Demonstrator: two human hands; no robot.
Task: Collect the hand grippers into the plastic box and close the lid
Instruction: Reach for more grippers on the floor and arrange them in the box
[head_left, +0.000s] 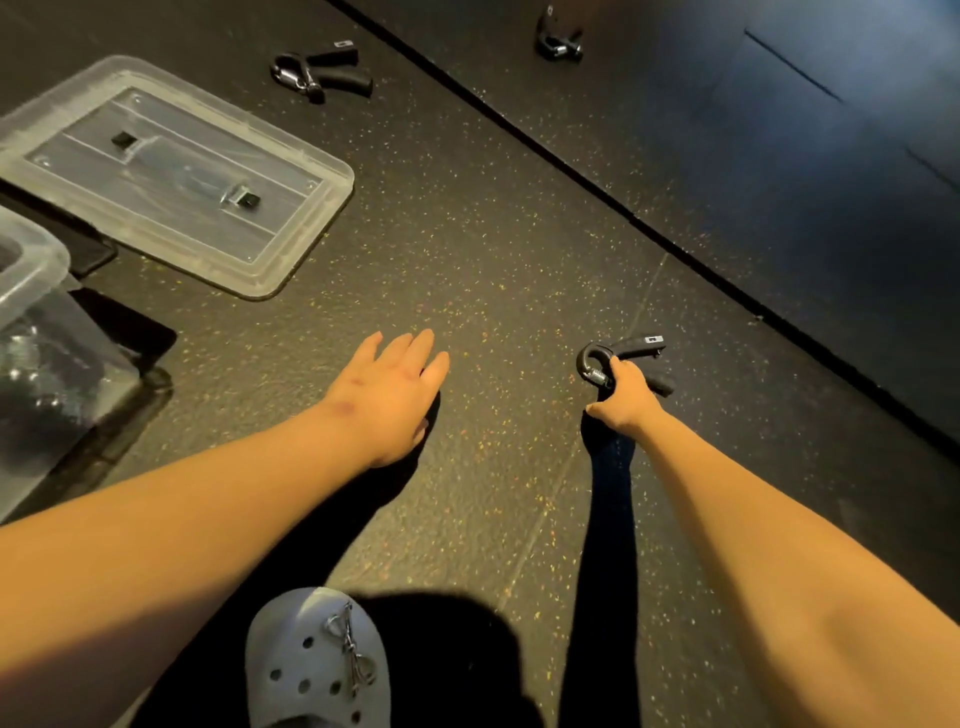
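My right hand (626, 397) grips a black hand gripper (631, 349) by its lower handle, just above the speckled floor. My left hand (392, 387) hovers over the floor with straight fingers and holds nothing. A second hand gripper (324, 70) lies on the floor beyond the lid, and a third hand gripper (558, 39) lies farther off at the top. The clear plastic box (31, 260) stands at the left edge, with dark items dimly visible through its wall. Its clear lid (291, 239) lies flat on the floor beside it.
A dark seam (571, 166) runs diagonally across the floor, with a darker surface beyond it. My grey clog shoe (317, 665) is at the bottom centre. A black mat (130, 322) lies under the box.
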